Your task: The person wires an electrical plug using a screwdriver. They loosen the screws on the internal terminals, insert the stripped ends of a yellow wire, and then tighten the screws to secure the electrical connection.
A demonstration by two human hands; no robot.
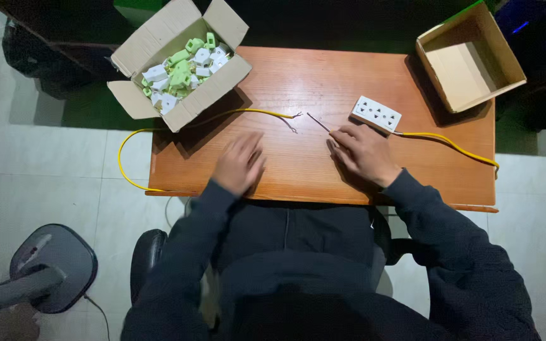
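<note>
My right hand rests on the wooden table and pinches a thin tool that points up and left. A white socket strip lies just beyond its fingers, with a yellow cable trailing off to the right. My left hand is blurred over the table's near left part, fingers spread, holding nothing. A second yellow cable with bare wire ends lies between the two hands, a little farther back.
An open cardboard box of several white and green plug parts sits at the table's back left corner. An empty cardboard box stands at the back right. The cable loops off the left edge over a tiled floor. A fan base sits lower left.
</note>
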